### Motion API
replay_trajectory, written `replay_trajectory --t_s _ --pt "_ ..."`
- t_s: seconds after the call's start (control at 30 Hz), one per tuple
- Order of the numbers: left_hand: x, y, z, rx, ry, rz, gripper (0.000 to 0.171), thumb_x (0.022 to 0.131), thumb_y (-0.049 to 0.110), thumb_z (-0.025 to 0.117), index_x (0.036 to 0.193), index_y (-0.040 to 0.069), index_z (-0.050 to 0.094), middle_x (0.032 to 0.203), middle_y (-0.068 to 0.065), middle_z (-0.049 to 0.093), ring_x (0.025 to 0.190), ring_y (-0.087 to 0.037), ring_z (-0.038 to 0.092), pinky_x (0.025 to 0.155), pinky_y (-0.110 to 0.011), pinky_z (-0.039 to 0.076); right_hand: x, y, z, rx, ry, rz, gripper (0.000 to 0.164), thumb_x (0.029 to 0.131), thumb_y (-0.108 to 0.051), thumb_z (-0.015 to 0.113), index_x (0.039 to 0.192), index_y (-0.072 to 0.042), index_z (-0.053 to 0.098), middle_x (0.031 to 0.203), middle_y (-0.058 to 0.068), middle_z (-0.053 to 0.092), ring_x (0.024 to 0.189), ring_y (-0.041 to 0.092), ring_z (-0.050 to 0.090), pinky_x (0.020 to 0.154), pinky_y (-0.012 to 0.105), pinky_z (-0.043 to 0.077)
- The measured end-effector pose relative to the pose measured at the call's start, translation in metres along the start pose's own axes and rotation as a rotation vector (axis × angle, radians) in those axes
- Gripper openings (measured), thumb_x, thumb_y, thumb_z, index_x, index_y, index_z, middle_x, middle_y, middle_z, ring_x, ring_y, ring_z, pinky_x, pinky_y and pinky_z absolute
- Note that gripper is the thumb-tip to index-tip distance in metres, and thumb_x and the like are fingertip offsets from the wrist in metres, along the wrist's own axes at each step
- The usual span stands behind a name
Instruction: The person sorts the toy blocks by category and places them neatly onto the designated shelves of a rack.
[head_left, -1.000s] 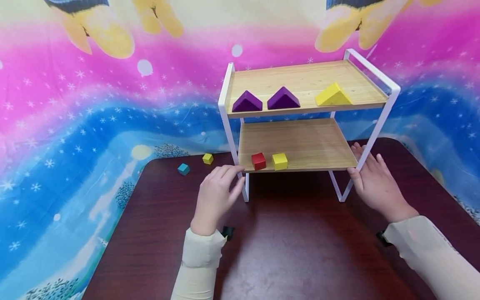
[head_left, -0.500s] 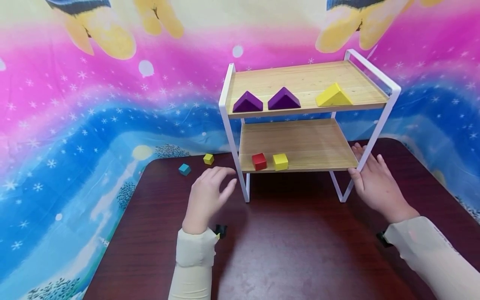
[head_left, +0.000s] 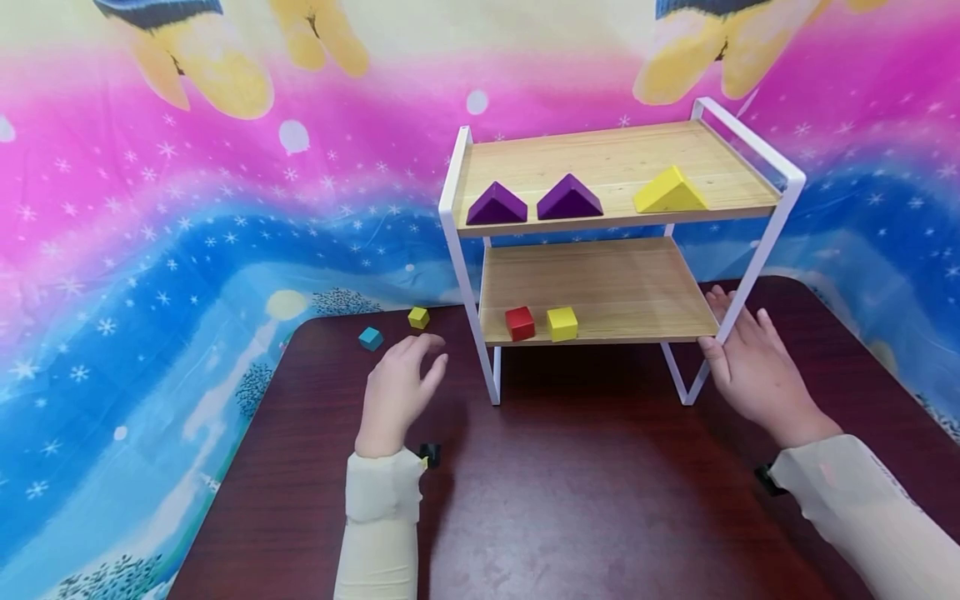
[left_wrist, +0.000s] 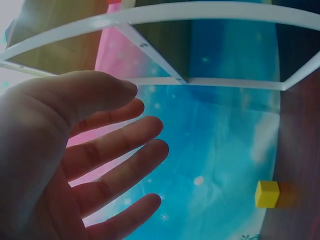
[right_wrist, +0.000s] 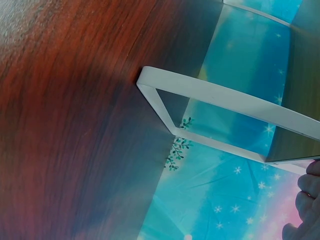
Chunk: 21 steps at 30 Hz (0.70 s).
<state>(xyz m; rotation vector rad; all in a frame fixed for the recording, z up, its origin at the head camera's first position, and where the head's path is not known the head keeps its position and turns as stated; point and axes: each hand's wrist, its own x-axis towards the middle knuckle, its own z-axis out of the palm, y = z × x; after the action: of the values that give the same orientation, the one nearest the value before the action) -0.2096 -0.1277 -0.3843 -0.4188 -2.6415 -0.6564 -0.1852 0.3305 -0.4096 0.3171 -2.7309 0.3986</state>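
My left hand [head_left: 397, 392] hovers above the table, left of the two-tier shelf [head_left: 600, 292]. Its fingers are loosely bent with nothing between them, and the left wrist view shows them spread apart. Closest to it are a yellow cube [head_left: 418, 317] and a blue cube [head_left: 371, 338] on the table. My right hand [head_left: 761, 375] rests against the shelf's right white leg, fingers extended along it and thumb near the lower board's corner. Only part of that hand [right_wrist: 307, 200] shows in the right wrist view.
On the lower board sit a red cube [head_left: 520, 323] and another yellow cube [head_left: 562, 323]. The top board bears two purple triangular blocks [head_left: 497, 203] and a yellow triangular block [head_left: 671, 190]. A printed cloth [head_left: 187, 250] hangs behind the dark wooden table [head_left: 570, 500].
My left hand has left the shelf's left leg and moved left toward the loose cubes. The right hand stays at the right leg. Shelf and blocks keep their places.
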Motion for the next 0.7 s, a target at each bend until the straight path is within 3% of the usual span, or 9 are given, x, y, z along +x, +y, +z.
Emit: replay_trajectory --t_s 0.17,0.37,0.7 --pt "0.001 -0.008 0.004 -0.01 -0.037 -0.067 0.025 0.096 0.026 0.07 0.117 0.012 0.072 0.112 -0.006 0.072 0.103 -0.026 0.068 0.086 -0.049 0.058 0.0 -0.001 -0.001 -0.022 -0.005 0.009 0.065 0.111 -0.037 0.031 0.162 -0.005 0.008 0.168 0.019 0.01 0.155 0.036 0.003 0.122 0.052 -0.012" --pt "0.0 -0.018 0.011 -0.005 -0.07 -0.101 0.025 0.097 0.026 0.068 0.117 0.011 0.071 0.11 -0.007 0.071 0.098 -0.028 0.069 0.08 -0.052 0.058 0.0 -0.001 0.0 -0.026 -0.01 0.014 0.065 0.111 -0.036 0.031 0.162 -0.005 0.007 0.168 0.019 0.008 0.155 0.035 0.002 0.122 0.052 -0.013" --pt "0.0 -0.03 0.02 -0.02 -0.057 -0.147 0.024 0.097 0.024 0.068 0.117 0.011 0.071 0.11 -0.008 0.071 0.096 -0.028 0.07 0.08 -0.052 0.058 -0.001 0.0 0.001 -0.007 0.008 0.005 0.064 0.111 -0.036 0.031 0.162 -0.004 0.009 0.168 0.018 0.009 0.156 0.033 0.003 0.122 0.052 -0.011"
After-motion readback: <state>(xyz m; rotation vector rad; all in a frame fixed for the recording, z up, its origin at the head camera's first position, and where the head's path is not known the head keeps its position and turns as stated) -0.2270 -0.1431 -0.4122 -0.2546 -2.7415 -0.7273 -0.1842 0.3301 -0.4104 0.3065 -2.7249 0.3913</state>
